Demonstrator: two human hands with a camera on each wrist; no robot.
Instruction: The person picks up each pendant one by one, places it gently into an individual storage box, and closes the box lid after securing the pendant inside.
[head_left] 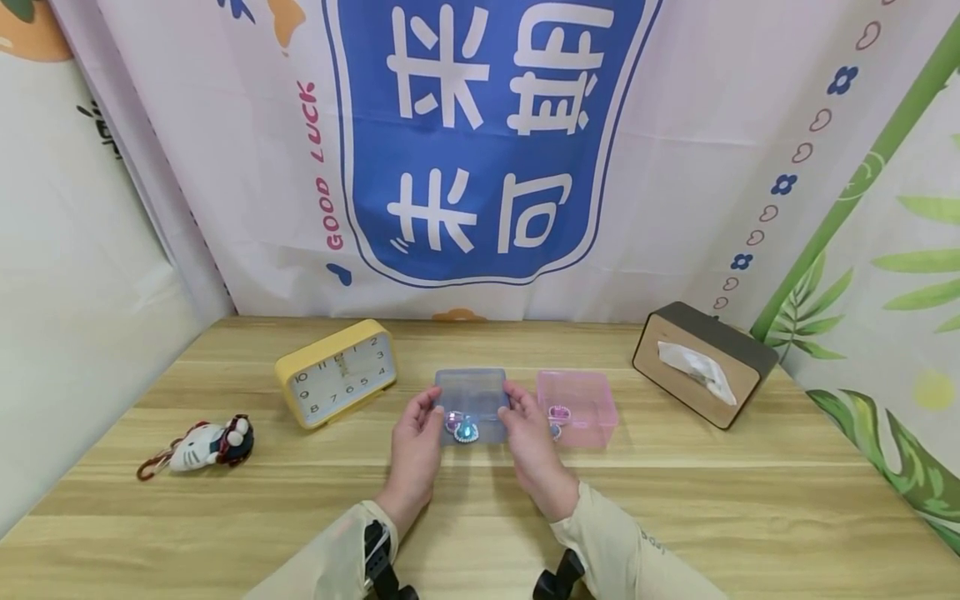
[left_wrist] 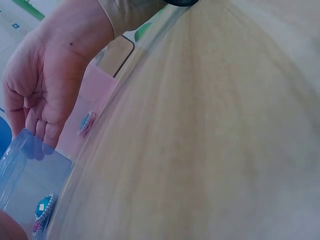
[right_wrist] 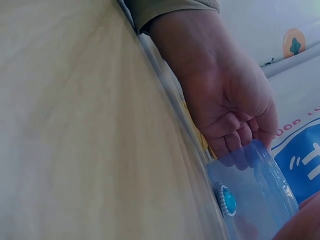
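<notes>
A translucent blue plastic box [head_left: 471, 387] lies on the table between both hands. My left hand [head_left: 415, 442] grips its left side, thumb toward the front and fingers along the side wall. On the opposite side, my right hand [head_left: 536, 446] holds the box in the same way. A turquoise jewel [head_left: 467, 430] with a silvery beaded rim and a purple jewel [head_left: 452, 421] show at the box's front left. In the left wrist view, the right hand's curled fingers appear through the blue plastic. Just right of the right hand is a translucent pink box [head_left: 592, 408] with a pink jewel [head_left: 559, 412] and a blue one.
A yellow clock [head_left: 337, 375] stands behind and left of the hands. Farther left lies a white cat-shaped keychain doll [head_left: 206, 444]. The tissue box [head_left: 705, 367] is at the back right of the wooden table [head_left: 712, 508]. A printed curtain [head_left: 660, 183] hangs behind.
</notes>
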